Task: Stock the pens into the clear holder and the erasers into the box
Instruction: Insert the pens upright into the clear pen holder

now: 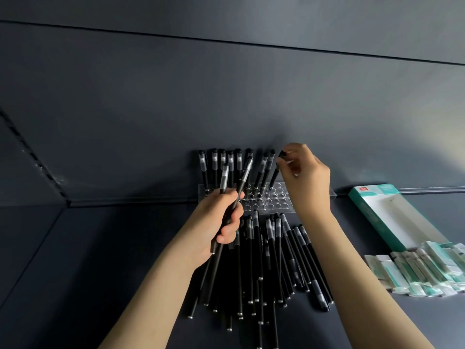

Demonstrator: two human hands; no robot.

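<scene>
A clear holder (271,201) with rows of round holes stands against the back wall of a dark shelf. Several black pens (222,162) stand upright in its back row. My right hand (308,177) pinches the cap end of one black pen (274,176) whose tip sits in a hole of the holder. My left hand (221,217) grips two black pens (232,187), held tilted in front of the holder's left side. A pile of loose black pens (271,260) lies on the shelf below the holder. Wrapped erasers (422,270) lie in a row at the right, beside an open teal and white box (392,217).
The dark shelf (100,260) has a back wall and a left side panel with a slotted rail (37,165). The box lies flat to the right of the holder, near the back edge.
</scene>
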